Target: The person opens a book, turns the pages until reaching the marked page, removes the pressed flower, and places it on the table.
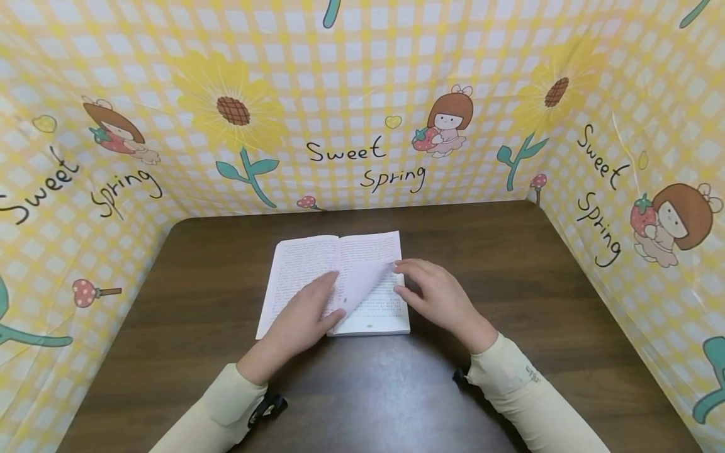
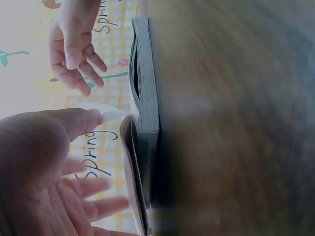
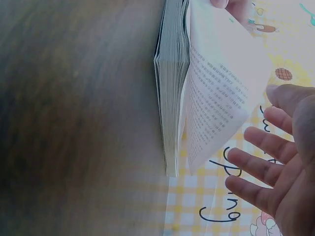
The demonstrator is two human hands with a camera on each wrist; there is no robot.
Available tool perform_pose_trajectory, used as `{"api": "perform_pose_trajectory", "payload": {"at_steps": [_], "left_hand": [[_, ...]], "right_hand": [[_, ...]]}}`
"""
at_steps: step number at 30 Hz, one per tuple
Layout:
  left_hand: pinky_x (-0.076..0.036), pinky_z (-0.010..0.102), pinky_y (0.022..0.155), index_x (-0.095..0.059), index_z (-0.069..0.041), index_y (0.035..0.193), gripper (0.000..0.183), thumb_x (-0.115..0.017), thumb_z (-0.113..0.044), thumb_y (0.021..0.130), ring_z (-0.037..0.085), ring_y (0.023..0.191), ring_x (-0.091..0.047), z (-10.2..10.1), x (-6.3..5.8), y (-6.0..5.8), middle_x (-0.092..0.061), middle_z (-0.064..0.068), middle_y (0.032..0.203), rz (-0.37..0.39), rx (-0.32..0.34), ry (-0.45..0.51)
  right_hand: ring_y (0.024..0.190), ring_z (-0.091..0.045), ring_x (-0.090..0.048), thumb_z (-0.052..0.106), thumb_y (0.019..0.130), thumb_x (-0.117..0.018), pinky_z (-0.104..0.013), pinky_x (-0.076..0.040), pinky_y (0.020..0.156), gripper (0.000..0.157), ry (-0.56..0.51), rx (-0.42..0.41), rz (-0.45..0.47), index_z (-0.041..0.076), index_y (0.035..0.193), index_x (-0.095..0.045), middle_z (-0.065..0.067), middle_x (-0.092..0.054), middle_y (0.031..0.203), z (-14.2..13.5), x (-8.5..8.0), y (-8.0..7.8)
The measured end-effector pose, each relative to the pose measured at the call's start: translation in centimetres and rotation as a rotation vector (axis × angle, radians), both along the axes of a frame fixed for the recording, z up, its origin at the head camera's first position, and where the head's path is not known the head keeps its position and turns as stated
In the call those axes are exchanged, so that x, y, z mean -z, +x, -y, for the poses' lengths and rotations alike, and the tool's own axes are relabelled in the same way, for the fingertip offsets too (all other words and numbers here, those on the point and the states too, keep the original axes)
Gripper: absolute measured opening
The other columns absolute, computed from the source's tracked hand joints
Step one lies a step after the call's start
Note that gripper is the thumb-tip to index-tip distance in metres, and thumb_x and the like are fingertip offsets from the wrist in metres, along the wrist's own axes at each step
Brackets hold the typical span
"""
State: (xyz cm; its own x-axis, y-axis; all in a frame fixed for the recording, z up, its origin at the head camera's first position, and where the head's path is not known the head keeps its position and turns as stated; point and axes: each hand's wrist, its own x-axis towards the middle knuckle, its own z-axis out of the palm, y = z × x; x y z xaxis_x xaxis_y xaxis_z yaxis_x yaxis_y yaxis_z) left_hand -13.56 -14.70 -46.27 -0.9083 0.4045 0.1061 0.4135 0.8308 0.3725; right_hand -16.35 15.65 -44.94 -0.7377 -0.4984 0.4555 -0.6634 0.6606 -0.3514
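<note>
An open book [image 1: 303,264] with printed pages lies on the table. One page [image 1: 362,283] stands partly lifted and bends over from the right side toward the spine. My left hand [image 1: 303,314] is over the lower left half; its thumb touches the lifted page near the spine, while the other fingers extend apart from the thumb in the left wrist view. At the book's right edge, my right hand [image 1: 442,296] has its fingers spread, with fingertips close to the raised page's edge. Whether they touch it I cannot tell. Nothing is gripped in that hand [image 3: 280,162].
The dark wooden table [image 1: 198,302] surrounds the book. A yellow checked cloth [image 1: 351,82] with flowers, cartoon figures and lettering rises along the back and both sides. A black strap [image 1: 266,409] shows at the left cuff.
</note>
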Motion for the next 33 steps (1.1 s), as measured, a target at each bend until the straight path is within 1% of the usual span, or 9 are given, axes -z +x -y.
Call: {"api": "perform_pose_trajectory", "payload": {"at_steps": [3, 6, 10, 12, 15, 18, 22, 27, 33], "left_hand": [[-0.03, 0.052, 0.121, -0.012, -0.009, 0.165, 0.102, -0.077, -0.035, 0.091, 0.035, 0.152, -0.032, 0.1, -0.2, -0.1, -0.025, 0.016, 0.168, -0.048, -0.04, 0.031], [-0.024, 0.06, 0.122, 0.0, -0.013, 0.166, 0.116, -0.082, -0.033, 0.086, 0.038, 0.156, -0.016, 0.3, -0.3, 0.0, -0.005, 0.016, 0.172, -0.138, -0.051, -0.004], [-0.012, 0.071, 0.119, -0.007, -0.016, 0.166, 0.116, -0.085, -0.03, 0.082, 0.041, 0.158, 0.001, 0.5, -0.7, 0.1, 0.012, 0.015, 0.172, -0.239, -0.025, -0.086], [-0.005, 0.074, 0.118, -0.012, -0.018, 0.166, 0.111, -0.084, -0.028, 0.082, 0.041, 0.158, 0.007, 0.5, -0.9, 0.2, 0.016, 0.014, 0.171, -0.259, -0.002, -0.115], [0.001, 0.074, 0.117, -0.02, -0.02, 0.165, 0.101, -0.081, -0.025, 0.085, 0.04, 0.158, 0.008, 0.7, -1.0, 0.2, 0.014, 0.013, 0.172, -0.275, 0.037, -0.151], [0.002, 0.075, 0.116, -0.023, -0.022, 0.164, 0.091, -0.073, -0.022, 0.089, 0.039, 0.158, 0.007, 0.8, -1.1, 0.1, 0.007, 0.012, 0.173, -0.278, 0.077, -0.187], [0.0, 0.074, 0.117, -0.029, -0.026, 0.163, 0.082, -0.067, -0.016, 0.091, 0.037, 0.159, 0.002, 1.0, -1.2, 0.1, -0.001, 0.007, 0.174, -0.249, 0.14, -0.208], [-0.007, 0.07, 0.12, -0.043, -0.028, 0.158, 0.072, -0.067, -0.01, 0.092, 0.034, 0.159, -0.008, 1.1, -1.2, 0.0, -0.011, 0.002, 0.173, -0.176, 0.211, -0.192], [-0.013, 0.07, 0.12, -0.05, -0.027, 0.153, 0.064, -0.068, -0.012, 0.094, 0.034, 0.158, -0.016, 1.2, -1.0, -0.1, -0.021, 0.002, 0.171, -0.133, 0.228, -0.214]], "right_hand": [[0.125, -0.023, -0.063, 0.031, 0.095, -0.074, -0.044, -0.05, 0.105, 0.037, 0.026, 0.012, 0.034, 0.014, 0.128, -0.068, -0.004, -0.067, 0.134, 0.0, 0.0, 0.0], [0.128, -0.024, -0.061, 0.034, 0.095, -0.074, -0.045, -0.048, 0.108, 0.043, 0.063, 0.014, 0.079, 0.015, 0.132, -0.066, -0.006, -0.065, 0.137, 0.0, 0.1, 0.0], [0.133, -0.026, -0.057, 0.038, 0.095, -0.074, -0.047, -0.044, 0.112, 0.051, 0.132, -0.022, 0.137, 0.013, 0.138, -0.062, -0.007, -0.062, 0.143, 0.0, 0.1, 0.1], [0.137, -0.026, -0.054, 0.04, 0.095, -0.073, -0.047, -0.041, 0.114, 0.054, 0.179, -0.051, 0.162, 0.013, 0.141, -0.061, -0.007, -0.059, 0.147, -0.1, 0.2, 0.1], [0.142, -0.026, -0.049, 0.043, 0.094, -0.074, -0.049, -0.035, 0.119, 0.059, 0.245, -0.101, 0.199, 0.013, 0.144, -0.059, -0.007, -0.054, 0.152, -0.1, 0.5, 0.2], [0.147, -0.026, -0.043, 0.045, 0.092, -0.075, -0.052, -0.029, 0.122, 0.065, 0.298, -0.151, 0.241, 0.015, 0.146, -0.057, -0.006, -0.049, 0.157, -0.2, 0.9, 0.2], [0.151, -0.029, -0.037, 0.051, 0.088, -0.077, -0.058, -0.023, 0.123, 0.073, 0.344, -0.208, 0.288, 0.018, 0.149, -0.054, -0.005, -0.043, 0.162, -0.3, 1.4, 0.2], [0.153, -0.031, -0.032, 0.058, 0.086, -0.075, -0.06, -0.02, 0.123, 0.08, 0.381, -0.243, 0.308, 0.02, 0.152, -0.051, -0.005, -0.039, 0.164, -0.4, 1.8, 0.2], [0.154, -0.031, -0.029, 0.057, 0.085, -0.076, -0.06, -0.018, 0.123, 0.081, 0.413, -0.239, 0.336, 0.019, 0.152, -0.051, -0.004, -0.036, 0.166, -0.3, 1.6, 0.3]]}}
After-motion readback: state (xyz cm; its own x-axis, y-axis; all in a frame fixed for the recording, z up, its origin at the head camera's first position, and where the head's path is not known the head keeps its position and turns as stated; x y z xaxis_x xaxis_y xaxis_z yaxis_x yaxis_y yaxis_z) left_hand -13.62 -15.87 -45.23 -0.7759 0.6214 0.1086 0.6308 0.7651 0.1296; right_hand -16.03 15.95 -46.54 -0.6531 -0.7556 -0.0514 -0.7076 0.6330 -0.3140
